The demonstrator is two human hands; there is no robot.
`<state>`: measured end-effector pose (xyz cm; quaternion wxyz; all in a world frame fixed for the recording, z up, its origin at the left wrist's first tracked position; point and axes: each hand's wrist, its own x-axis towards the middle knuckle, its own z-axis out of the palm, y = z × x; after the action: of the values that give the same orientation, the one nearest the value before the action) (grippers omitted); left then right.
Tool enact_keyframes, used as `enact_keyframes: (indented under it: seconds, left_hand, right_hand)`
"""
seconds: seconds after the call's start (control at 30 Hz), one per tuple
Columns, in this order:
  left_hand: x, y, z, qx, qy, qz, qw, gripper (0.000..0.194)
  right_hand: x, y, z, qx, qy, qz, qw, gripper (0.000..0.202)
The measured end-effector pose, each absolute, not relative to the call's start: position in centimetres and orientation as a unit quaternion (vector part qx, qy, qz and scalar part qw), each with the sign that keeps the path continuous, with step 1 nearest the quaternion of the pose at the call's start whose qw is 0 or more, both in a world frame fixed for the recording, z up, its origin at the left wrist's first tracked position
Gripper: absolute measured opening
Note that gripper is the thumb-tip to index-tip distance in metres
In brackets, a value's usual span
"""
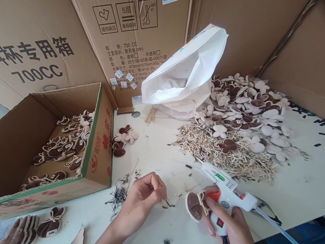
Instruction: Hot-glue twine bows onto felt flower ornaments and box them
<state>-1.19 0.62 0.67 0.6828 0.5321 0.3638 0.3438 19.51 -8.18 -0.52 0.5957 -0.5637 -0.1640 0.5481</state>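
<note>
My right hand [231, 226] is wrapped round the handle of a white glue gun [225, 182] with an orange trigger; its nozzle points up and left. The same hand also holds a small brown shoe-shaped piece [195, 207] with a beige bow, beside the trigger. My left hand [147, 193] is closed in a pinch over the table, left of the shoe piece. A thin dark strand shows just below its fingertips; whether the fingers grip it cannot be made out.
An open cardboard box [97, 164] with bow-tied pieces stands left. Beige bows [248, 162] and brown-and-white pieces [251, 104] are heaped right, beside a white bag [186, 77]. Dark threads [117, 198] lie near my left wrist. Plush pieces [17, 235] sit at the front left.
</note>
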Motion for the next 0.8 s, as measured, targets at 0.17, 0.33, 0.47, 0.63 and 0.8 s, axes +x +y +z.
enact_keyframes:
  seconds: [0.17, 0.33, 0.47, 0.63, 0.8]
  left_hand:
    - [-1.33, 0.61, 0.04, 0.541, 0.376, 0.345, 0.669, 0.041]
    - [-1.27, 0.44, -0.07, 0.531, 0.371, 0.342, 0.68, 0.033]
    - [-1.12, 0.42, 0.05, 0.534, 0.37, 0.336, 0.682, 0.029]
    - [-1.11, 0.47, 0.09, 0.548, 0.37, 0.329, 0.675, 0.025]
    - [-1.18, 0.47, 0.24, 0.548, 0.354, 0.337, 0.678, 0.025]
  right_hand:
    - [19.64, -8.29, -0.45, -0.578, -0.157, 0.552, 0.58, 0.046]
    - [19.69, -8.26, -0.53, -0.568, -0.153, 0.558, 0.585, 0.045]
    - [19.59, -8.16, -0.53, -0.572, -0.161, 0.551, 0.585, 0.043]
    - [19.51, -8.11, -0.5, -0.573, -0.166, 0.543, 0.592, 0.045]
    - [19.46, -8.12, -0.42, -0.579, -0.162, 0.54, 0.588, 0.048]
